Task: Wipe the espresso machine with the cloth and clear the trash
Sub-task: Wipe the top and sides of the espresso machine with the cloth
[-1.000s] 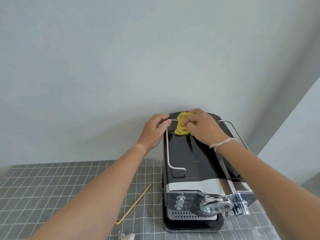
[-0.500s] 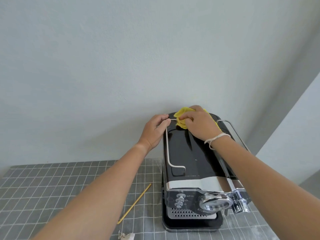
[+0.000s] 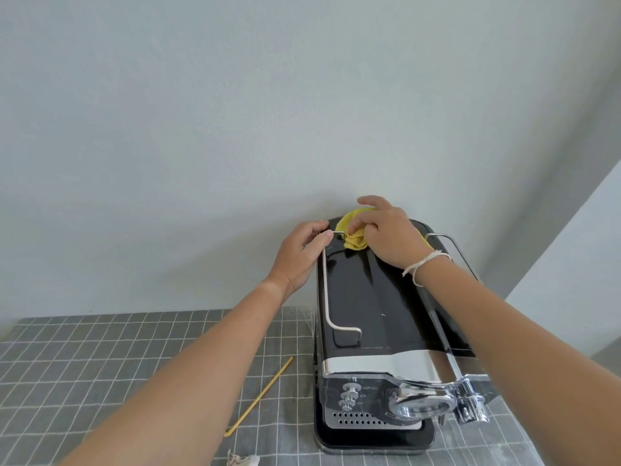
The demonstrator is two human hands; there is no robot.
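While the cloth (image 3: 353, 235) is pressed to the far end of the machine (image 3: 376, 311) top, close to the wall (image 3: 235, 112), it is held bunched under the right hand (image 3: 386, 235), whose fingers are clenched on it. The cloth looks soft, light and easily crumpled, so it is best gathered into a pad beneath the palm. The left hand (image 3: 302, 253) is closed around the far corner of the left wire rail (image 3: 325, 287), steadying the machine. The machine is judged heavy and rigid, with glossy black panels that would be slippery; the rail gives the surer hold. It stands toward the table's (image 3: 100, 358) right edge. Small marks beside the front knobs (image 3: 349, 395) are too small to be read; no brand is legible. A yellow stick (image 3: 258, 395) and a crumpled scrap (image 3: 242, 460) lie near the front edge, not yet cleared.
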